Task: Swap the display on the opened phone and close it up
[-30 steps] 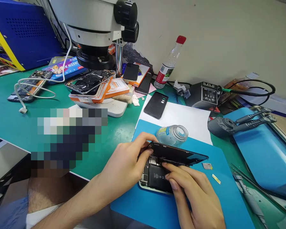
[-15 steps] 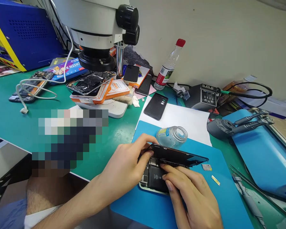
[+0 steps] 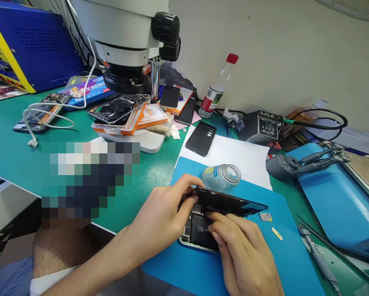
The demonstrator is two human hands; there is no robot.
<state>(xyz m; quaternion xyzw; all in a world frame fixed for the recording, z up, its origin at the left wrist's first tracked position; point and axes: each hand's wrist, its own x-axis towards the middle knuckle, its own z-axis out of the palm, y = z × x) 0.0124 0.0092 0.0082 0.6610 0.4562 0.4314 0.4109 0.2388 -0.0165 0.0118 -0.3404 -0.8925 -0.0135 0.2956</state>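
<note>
An opened phone (image 3: pixel 199 232) lies on the blue mat (image 3: pixel 184 273), its dark battery and inner parts showing. The phone's screen panel (image 3: pixel 230 202) is tilted up along the far side, with its inner face toward me. My left hand (image 3: pixel 169 209) pinches the panel's left end between thumb and fingers. My right hand (image 3: pixel 246 250) reaches into the phone under the raised panel, its index fingertip near the panel's lower edge by the battery. The right thumb lies close to the fingers; whether they hold anything small is hidden.
Behind the panel a glass jar (image 3: pixel 223 178) leans on the mat. Two small parts, a metal plate (image 3: pixel 266 217) and a yellowish strip (image 3: pixel 277 234), lie to the right, near tweezers (image 3: pixel 335 248). A microscope (image 3: pixel 125 45) stands at the back left; a black phone cover (image 3: pixel 201 138) rests on white paper.
Both hands and the raised panel keep nearly the same pose. My right hand has shifted very slightly left, and the whole view has moved a little.
</note>
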